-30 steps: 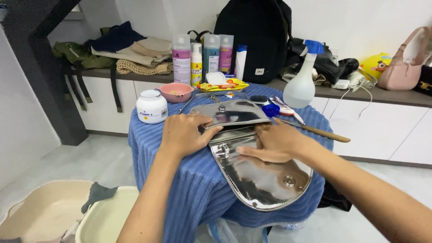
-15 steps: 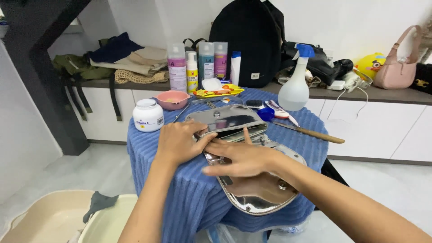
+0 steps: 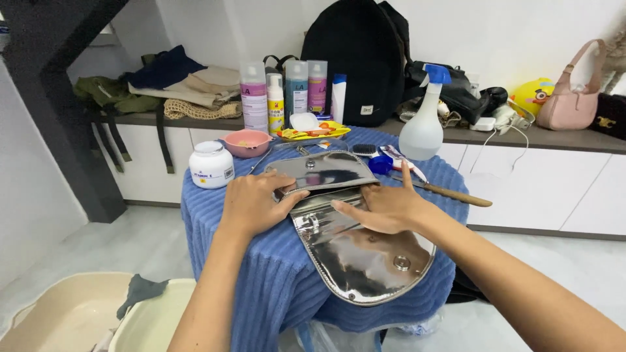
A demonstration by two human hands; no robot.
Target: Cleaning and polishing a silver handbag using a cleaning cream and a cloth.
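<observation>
Silver bag: We had a shiny metallic clutch [image 3: 345, 228] lying open on the blue ribbed cloth [image 3: 261, 287], its long flap with a round snap hanging toward us at 6 o'clock over the cloth's edge.
Left hand: Our left hand [image 3: 251, 202] lay flat on the bag's left edge, at 9 o'clock of it, fingers spread and thumb tip at the bag's mouth, clamped on nothing.
Right hand: Our right hand [image 3: 385, 205] rested palm-down on the bag's right half, at 3 o'clock of its mouth, fingers loosely apart and index raised, pressing rather than gripping.
White jar: A squat white jar [image 3: 211, 165] stood at 10 o'clock of the left hand, near it.
Pink bowl: A pink bowl [image 3: 246, 143] sat at 12 o'clock of the left hand, just beyond the jar.
Brush: A wooden-handled brush [image 3: 450, 193] lay at 2 o'clock of the right hand, close beside it.
Spray bottle: A white spray bottle [image 3: 424, 127] with a blue trigger stood at 1 o'clock, farther back.
Counter: The counter [image 3: 561, 138] behind carried a black backpack [image 3: 355, 55], folded clothes and a pink handbag [image 3: 577, 98].
Floor: Cream basins [image 3: 72, 319] sat at 8 o'clock.
</observation>
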